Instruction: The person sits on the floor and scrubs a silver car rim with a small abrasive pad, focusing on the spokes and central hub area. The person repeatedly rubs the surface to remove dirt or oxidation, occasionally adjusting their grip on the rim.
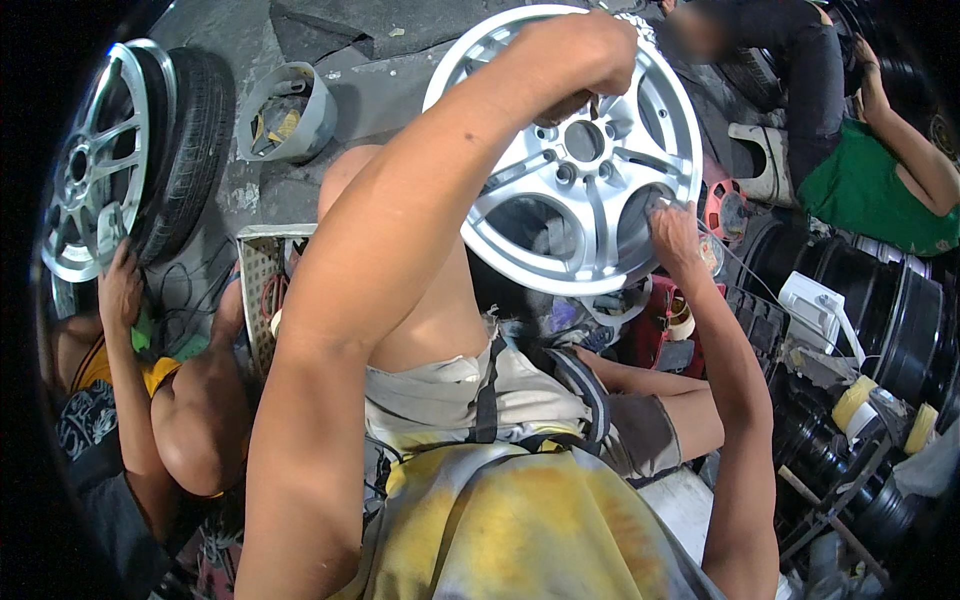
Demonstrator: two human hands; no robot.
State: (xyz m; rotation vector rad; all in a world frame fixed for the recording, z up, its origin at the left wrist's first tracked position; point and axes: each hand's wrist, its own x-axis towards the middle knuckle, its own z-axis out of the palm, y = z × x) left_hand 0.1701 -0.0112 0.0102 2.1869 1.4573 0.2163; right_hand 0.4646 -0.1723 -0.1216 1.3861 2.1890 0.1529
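A silver alloy wheel (597, 225) stands face-up before me, with spokes around a round centre hole. My left arm reaches across the wheel's upper part. My left hand (600, 58) is bent at the wrist over the spokes, its fingers curled in; what they hold, if anything, is hidden. At the wheel's lower right edge, my right hand (675, 238) is closed on the rim, its thumb and fingertips by a spoke opening.
At left, another person holds a tool against a second silver wheel (98, 160) beside a tyre (190, 150). A white bucket (318, 120) stands behind. Dark wheels (900, 310) and a white box (815, 310) crowd the right. A person in green (875, 190) sits far right.
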